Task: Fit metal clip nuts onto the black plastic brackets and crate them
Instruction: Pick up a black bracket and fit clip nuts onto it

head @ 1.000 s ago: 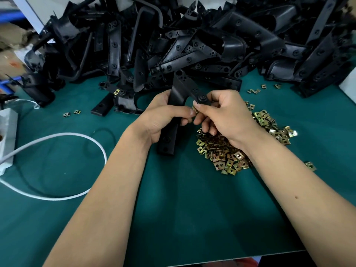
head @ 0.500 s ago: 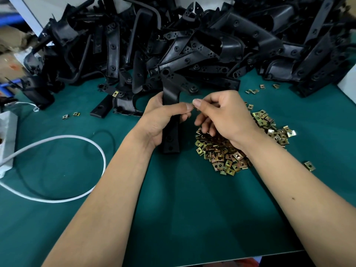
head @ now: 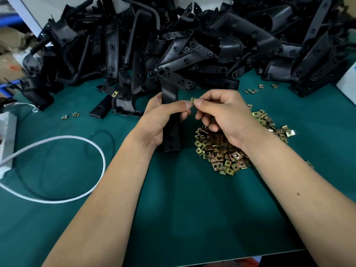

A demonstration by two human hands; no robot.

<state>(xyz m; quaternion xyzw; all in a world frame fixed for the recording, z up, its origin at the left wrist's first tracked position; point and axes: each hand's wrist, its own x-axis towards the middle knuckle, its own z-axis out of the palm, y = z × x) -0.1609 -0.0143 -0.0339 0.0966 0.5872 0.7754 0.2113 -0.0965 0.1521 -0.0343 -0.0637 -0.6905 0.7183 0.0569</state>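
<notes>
Your left hand (head: 159,120) grips a black bracket (head: 170,112) upright over the green desk (head: 192,209), its lower end near the desk surface. Your right hand (head: 225,116) pinches one small clip nut (head: 192,99) between thumb and forefinger, just beside the bracket. Under that hand lies a heap of clip nuts (head: 221,151). A big pile of black brackets (head: 192,45) crowds the far side of the desk. A white cable (head: 57,170) loops at the left, running to a white power strip (head: 5,139) at the edge.
</notes>
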